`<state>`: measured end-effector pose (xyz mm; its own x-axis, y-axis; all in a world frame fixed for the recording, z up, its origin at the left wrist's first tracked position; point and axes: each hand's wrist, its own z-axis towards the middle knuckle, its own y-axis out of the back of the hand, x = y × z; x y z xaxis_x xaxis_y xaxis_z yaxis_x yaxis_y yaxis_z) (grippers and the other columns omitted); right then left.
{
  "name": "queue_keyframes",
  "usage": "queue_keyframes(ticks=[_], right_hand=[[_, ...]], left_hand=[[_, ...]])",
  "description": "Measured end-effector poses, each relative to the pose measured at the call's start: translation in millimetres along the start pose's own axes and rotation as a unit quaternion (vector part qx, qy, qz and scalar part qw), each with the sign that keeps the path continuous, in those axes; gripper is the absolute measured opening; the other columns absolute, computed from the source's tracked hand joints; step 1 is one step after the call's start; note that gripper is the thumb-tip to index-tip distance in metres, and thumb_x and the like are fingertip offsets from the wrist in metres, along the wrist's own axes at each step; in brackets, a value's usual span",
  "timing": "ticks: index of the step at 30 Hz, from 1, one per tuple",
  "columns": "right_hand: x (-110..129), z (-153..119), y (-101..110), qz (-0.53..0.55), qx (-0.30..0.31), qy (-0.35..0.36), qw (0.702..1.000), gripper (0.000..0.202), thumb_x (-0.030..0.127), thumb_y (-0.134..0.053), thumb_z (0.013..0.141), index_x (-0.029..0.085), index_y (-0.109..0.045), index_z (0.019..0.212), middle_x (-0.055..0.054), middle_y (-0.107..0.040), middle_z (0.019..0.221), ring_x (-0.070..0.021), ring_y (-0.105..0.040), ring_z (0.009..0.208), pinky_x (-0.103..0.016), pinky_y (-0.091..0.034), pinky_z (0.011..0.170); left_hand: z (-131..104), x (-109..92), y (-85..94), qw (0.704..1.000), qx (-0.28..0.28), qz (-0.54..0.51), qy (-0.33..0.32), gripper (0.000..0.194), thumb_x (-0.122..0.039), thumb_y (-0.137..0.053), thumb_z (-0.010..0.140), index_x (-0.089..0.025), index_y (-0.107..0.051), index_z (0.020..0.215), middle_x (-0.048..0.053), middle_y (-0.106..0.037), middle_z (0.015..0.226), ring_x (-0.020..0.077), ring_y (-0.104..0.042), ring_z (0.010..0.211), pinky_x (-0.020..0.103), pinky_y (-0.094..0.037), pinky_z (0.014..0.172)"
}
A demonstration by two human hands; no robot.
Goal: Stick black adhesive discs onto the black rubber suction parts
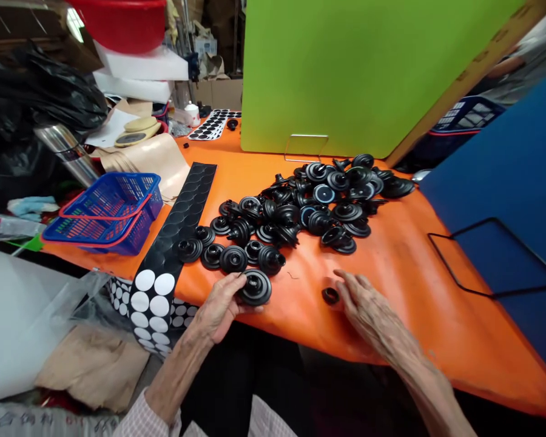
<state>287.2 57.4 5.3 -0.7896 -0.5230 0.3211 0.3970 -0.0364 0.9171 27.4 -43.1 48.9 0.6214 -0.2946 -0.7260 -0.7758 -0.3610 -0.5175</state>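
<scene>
My left hand [222, 303] grips a round black stepped disc [255, 287] at the table's front edge, thumb on its rim and fingers beneath. To the right, my right hand [361, 303] is spread low over the orange tabletop, its fingertips beside a small black ring [330, 295]; whether they touch it is unclear. Behind both hands lies a heap of similar black discs [286, 213], some on their sides and some facing up. A strip of round stickers [164, 243], black further back and white at the front, hangs over the table edge.
A blue basket [113, 233] with red handles sits at the left, near a steel flask [64, 149]. A green board [346, 73] stands behind the heap. At the right is a blue board [505, 200] with a wire stand [464, 291]. The orange table [418, 267] ends just before me.
</scene>
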Motion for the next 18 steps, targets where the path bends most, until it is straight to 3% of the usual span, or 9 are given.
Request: queue_keyframes(ticks=[4,7,12,18], right_hand=[[21,-11,3,0.061,0.007,0.007,0.998,0.026,0.032,-0.043,0.09,0.02,-0.062,0.104,-0.012,-0.06,0.094,-0.0234,-0.062,0.082,-0.036,-0.053,0.071],[63,-19,12,0.16,-0.031,-0.026,0.986,0.025,0.033,-0.047,0.092,0.019,-0.059,0.109,-0.008,-0.061,0.09,-0.0189,-0.062,0.076,-0.033,-0.054,0.07],[123,-22,12,0.261,-0.104,-0.01,0.96,0.02,0.024,-0.053,0.092,0.02,-0.057,0.111,-0.005,-0.06,0.09,-0.0146,-0.06,0.074,-0.029,-0.054,0.07],[132,-20,0,0.261,-0.123,-0.008,0.957,0.023,0.02,-0.054,0.091,0.02,-0.057,0.114,-0.006,-0.059,0.095,-0.0142,-0.06,0.073,-0.03,-0.056,0.07]], left_hand=[[-5,7,-3.8,1.0,-0.001,0.005,-0.02,0.029,-0.029,-0.07,0.076,-0.013,-0.061,0.099,0.009,-0.066,0.101,0.0196,-0.064,0.088,0.036,-0.06,0.07],[-5,12,-10.1,0.999,0.003,0.029,-0.041,0.038,-0.034,-0.073,0.074,-0.012,-0.061,0.102,0.009,-0.067,0.098,0.02,-0.064,0.087,0.037,-0.06,0.071],[-7,20,-20.3,0.994,0.014,0.091,-0.064,0.049,-0.044,-0.073,0.072,-0.011,-0.06,0.106,0.011,-0.069,0.098,0.0242,-0.066,0.089,0.037,-0.059,0.07],[-8,26,-21.6,0.984,0.019,0.141,-0.105,0.045,-0.045,-0.067,0.078,-0.014,-0.059,0.11,0.011,-0.07,0.104,0.0238,-0.067,0.095,0.032,-0.058,0.075]])
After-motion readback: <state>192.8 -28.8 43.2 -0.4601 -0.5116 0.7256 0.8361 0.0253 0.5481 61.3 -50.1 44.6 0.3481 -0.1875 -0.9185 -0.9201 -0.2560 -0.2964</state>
